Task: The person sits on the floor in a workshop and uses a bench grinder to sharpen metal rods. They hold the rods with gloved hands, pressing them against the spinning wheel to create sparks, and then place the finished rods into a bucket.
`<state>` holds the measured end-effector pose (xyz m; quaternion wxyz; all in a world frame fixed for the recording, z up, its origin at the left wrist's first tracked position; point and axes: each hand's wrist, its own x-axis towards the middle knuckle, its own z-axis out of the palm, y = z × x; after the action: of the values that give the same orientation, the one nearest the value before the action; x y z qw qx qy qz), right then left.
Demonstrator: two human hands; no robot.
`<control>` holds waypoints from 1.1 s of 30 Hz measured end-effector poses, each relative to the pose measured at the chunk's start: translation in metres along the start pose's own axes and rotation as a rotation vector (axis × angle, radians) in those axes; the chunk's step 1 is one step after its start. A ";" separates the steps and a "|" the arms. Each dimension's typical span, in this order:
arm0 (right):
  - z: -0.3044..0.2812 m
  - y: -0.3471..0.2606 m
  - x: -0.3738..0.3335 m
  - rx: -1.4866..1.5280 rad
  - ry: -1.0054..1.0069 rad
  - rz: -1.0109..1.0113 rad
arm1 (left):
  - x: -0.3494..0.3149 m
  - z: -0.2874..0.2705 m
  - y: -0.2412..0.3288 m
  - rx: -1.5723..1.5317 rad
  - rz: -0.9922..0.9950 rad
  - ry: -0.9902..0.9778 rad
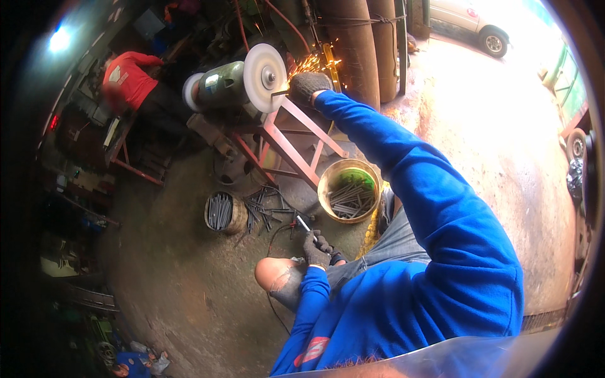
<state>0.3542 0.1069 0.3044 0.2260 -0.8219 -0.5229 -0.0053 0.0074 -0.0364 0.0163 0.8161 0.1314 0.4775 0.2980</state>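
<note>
My right hand, in a dark knit glove, is closed on a dark metal rod. The rod's end meets the edge of a large pale grinding wheel on a green bench grinder, and orange sparks fly off there. Low over my lap, my gloved left hand grips a second metal rod, bright at its upper end. Beyond that hand stands a bucket with loose rods inside. A round tin packed with upright rods is farther left, and scattered rods lie between them.
The grinder sits on a red metal stand with splayed legs. Tall brown cylinders rise behind the sparks. At the upper left, a person in a red shirt stands by a bench. A vehicle is parked outside, upper right.
</note>
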 end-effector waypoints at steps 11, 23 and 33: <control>0.009 0.013 0.018 0.013 -0.047 -0.027 | 0.005 -0.006 -0.002 -0.001 0.010 -0.016; 0.010 0.018 0.020 0.006 -0.051 -0.028 | 0.010 -0.008 -0.003 0.005 0.013 -0.019; 0.016 0.024 0.025 0.016 -0.017 -0.032 | 0.006 -0.005 -0.003 0.029 0.010 -0.005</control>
<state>0.3823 0.1265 0.2876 0.2282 -0.8115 -0.5380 0.0024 0.0063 -0.0352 0.0082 0.8137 0.1464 0.4791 0.2947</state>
